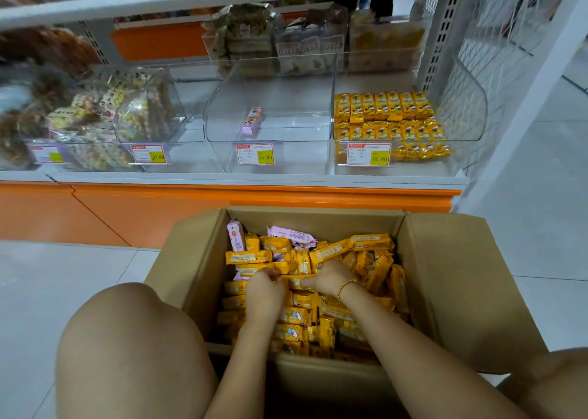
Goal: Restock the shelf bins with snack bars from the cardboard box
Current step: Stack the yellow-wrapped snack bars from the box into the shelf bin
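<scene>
Box: the cardboard box (461,275), lower centre, is open and heaped with yellow bars (248,256) plus a few pink bars (291,234).
Hands: the left hand (265,291) and right hand (327,280) are deep in the box, fingers curled round yellow bars.
Right bin (471,107): holds rows of yellow bars.
Middle bin (286,132): holds one pink bar (253,122).
Progress: seemingly early, most stock still boxed.

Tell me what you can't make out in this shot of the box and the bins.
All head view.
Fingertips of left grip and right grip: sunk among yellow bars, so what they hold is hidden.
Bottom of cardboard box: covered by bars.
Small print on price tags: too small.
Wrapped snacks in the left bins: blurred.
</scene>
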Demonstrator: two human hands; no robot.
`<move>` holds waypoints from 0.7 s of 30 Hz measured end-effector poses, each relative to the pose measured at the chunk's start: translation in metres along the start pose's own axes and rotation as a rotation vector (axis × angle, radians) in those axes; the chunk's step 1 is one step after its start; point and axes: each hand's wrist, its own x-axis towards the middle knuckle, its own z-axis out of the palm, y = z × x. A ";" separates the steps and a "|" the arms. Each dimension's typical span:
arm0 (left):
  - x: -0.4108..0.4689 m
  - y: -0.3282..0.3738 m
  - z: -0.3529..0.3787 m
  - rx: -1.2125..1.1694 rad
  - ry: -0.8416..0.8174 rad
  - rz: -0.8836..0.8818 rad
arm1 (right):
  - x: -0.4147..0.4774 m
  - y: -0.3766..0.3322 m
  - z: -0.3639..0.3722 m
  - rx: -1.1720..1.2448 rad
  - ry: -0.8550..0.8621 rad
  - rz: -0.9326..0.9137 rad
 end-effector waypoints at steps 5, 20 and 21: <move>0.010 0.009 -0.007 -0.412 -0.238 -0.230 | -0.010 0.008 -0.041 0.071 0.017 -0.011; -0.003 0.043 -0.058 -1.267 -0.393 -0.123 | -0.055 -0.021 -0.080 0.580 -0.090 -0.539; -0.003 0.043 -0.061 -1.298 -0.408 -0.106 | -0.056 -0.019 -0.084 0.646 -0.128 -0.544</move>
